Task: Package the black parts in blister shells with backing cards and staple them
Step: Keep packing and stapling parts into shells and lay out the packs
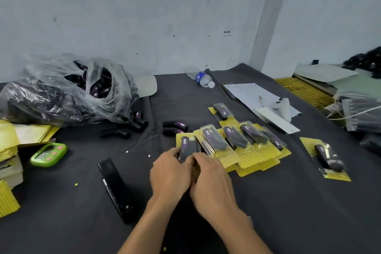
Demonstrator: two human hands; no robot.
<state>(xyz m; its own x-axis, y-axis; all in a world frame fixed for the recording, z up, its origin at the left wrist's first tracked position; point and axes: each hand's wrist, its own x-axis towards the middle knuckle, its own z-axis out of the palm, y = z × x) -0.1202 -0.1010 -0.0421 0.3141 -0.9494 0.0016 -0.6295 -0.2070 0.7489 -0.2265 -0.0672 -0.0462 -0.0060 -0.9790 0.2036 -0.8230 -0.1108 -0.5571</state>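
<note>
Left hand [170, 175], just right of the black stapler [115, 187], curls its fingers round the near end of a pack [186, 151]. The right hand [210, 181] pinches that same end from the other side. The pack lies on the dark cloth [268, 202], at the left end of a row of filled packs [243, 144]. This looks like squaring part and card together. Stapling would come next, so one hand must hold the edges aligned. The black part [185, 144] has a purple label and lies along a yellow gridded card [179, 140]; its clear cover is hard to make out.
</note>
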